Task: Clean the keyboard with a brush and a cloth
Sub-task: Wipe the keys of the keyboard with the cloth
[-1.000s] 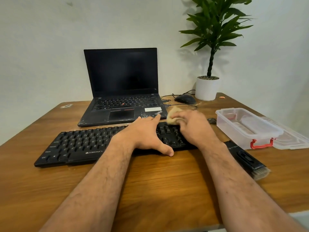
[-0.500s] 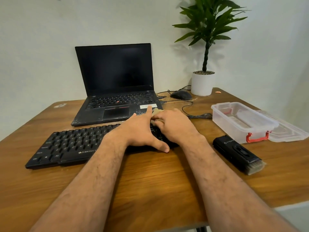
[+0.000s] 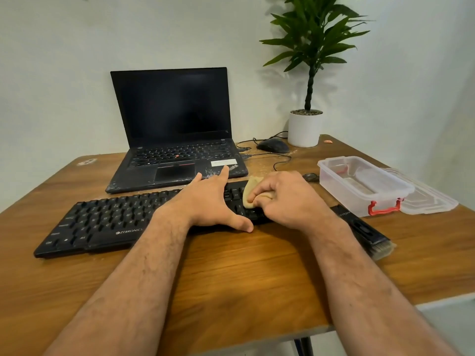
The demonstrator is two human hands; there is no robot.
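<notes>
A black keyboard [image 3: 102,224] lies across the wooden table [image 3: 231,278] in front of me. My left hand [image 3: 210,201] rests flat on its middle, fingers stretched over the far edge and thumb at the near edge. My right hand [image 3: 285,199] grips a bunched tan cloth [image 3: 250,192] and presses it on the keys at the keyboard's right part. The keyboard's right end is hidden under that hand. A black brush [image 3: 365,231] with pale bristles lies on the table to the right of my right wrist.
An open black laptop [image 3: 172,129] stands behind the keyboard. A mouse [image 3: 273,145] with its cable and a potted plant [image 3: 305,127] sit at the back right. A clear plastic box [image 3: 359,186] with red clips and its lid [image 3: 426,199] are at the right.
My right hand with the cloth has slid left and then back right across the keys. More of the cloth shows now. My left hand has stayed on the keyboard.
</notes>
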